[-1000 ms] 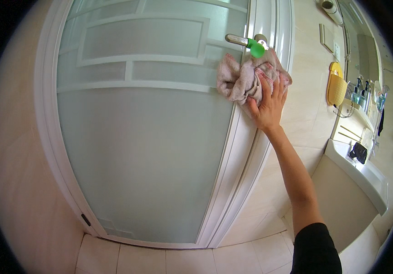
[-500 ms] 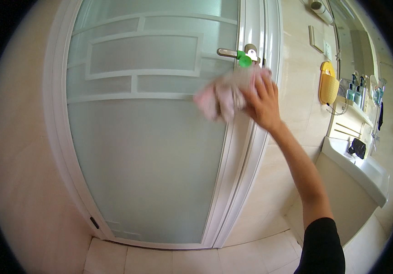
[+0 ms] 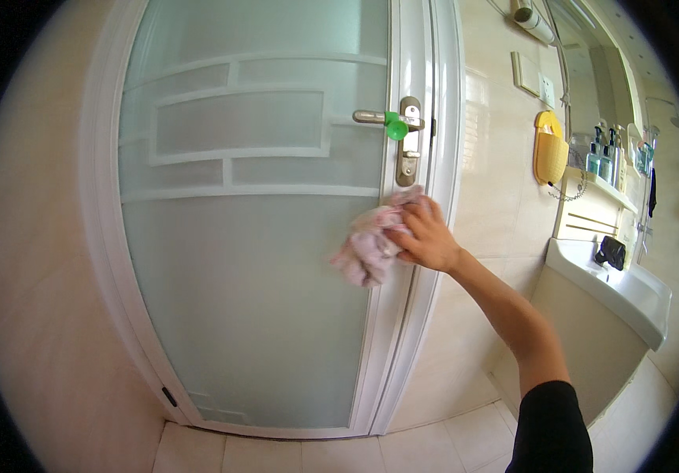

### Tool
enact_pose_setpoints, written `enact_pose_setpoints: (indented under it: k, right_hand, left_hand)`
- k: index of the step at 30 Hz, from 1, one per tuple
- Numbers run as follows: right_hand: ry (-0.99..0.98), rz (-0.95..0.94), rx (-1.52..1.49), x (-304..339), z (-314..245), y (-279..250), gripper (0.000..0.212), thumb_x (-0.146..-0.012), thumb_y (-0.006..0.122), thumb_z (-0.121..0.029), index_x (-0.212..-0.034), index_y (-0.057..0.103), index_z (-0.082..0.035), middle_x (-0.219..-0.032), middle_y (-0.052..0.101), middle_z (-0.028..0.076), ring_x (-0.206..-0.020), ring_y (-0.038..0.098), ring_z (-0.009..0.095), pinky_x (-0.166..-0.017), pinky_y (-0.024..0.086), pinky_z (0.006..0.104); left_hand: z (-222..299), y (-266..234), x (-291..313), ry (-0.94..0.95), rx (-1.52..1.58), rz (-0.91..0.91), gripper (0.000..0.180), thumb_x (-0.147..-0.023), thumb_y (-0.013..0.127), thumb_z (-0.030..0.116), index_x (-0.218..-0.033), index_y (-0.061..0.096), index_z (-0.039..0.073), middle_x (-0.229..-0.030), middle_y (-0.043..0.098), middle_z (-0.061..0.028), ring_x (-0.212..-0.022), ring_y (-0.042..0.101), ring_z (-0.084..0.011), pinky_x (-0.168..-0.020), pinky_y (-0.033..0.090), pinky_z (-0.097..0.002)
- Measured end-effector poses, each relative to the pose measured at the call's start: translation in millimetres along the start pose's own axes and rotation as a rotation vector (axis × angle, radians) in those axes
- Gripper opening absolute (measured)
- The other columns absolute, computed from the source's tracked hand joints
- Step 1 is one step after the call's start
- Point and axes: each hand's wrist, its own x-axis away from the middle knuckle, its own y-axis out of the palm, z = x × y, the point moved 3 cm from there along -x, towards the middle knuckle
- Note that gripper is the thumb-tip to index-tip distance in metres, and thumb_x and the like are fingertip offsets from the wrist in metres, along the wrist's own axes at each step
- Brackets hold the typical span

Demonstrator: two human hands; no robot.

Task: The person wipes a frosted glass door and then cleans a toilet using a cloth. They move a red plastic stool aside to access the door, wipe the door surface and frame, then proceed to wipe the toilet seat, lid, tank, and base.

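My right hand [image 3: 426, 235] presses a crumpled pink cloth [image 3: 367, 248] against the white frame of a frosted-glass door [image 3: 253, 276], just below the lock plate. A metal lever handle [image 3: 375, 117] with a green round piece [image 3: 396, 126] on it sits above the hand. My forearm reaches up from the lower right in a black sleeve. My left hand is out of view.
A white washbasin [image 3: 615, 284] juts out at the right with a dark object on its rim. A yellow holder [image 3: 550, 148] hangs on the tiled wall, and bottles [image 3: 604, 158] stand on a shelf beside it. Pale floor tiles lie below the door.
My right hand has slid the cloth down the door edge, from beside the handle to below the lock plate.
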Motion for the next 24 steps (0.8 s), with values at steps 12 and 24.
enact_pose_setpoints:
  k: [12, 24]
  right_hand:
    - [0.563, 0.324, 0.403, -92, 161, -6, 0.038, -0.080, 0.058, -0.029, -0.118, 0.052, -0.022, -0.116, 0.052, 0.008, -0.107, 0.048, 0.033, -0.082, 0.039, 0.0508]
    - [0.583, 0.600, 0.215, 4, 151, 33, 0.040, -0.086, 0.045, -0.018, -0.121, 0.042, 0.001, -0.121, 0.041, 0.024, -0.115, 0.035, 0.040, -0.098, 0.027, 0.0443]
  left_hand:
    - [-9, 9, 3, -0.029, -0.067, -0.051, 0.035, -0.078, 0.059, 0.016, -0.111, 0.054, 0.006, -0.101, 0.059, -0.0147, -0.097, 0.052, -0.0320, -0.087, 0.042, -0.0391]
    - [10, -32, -4, -0.142, -0.080, -0.055, 0.039, -0.078, 0.060, 0.016, -0.113, 0.051, 0.002, -0.103, 0.055, -0.0186, -0.099, 0.049, -0.0351, -0.089, 0.038, -0.0420]
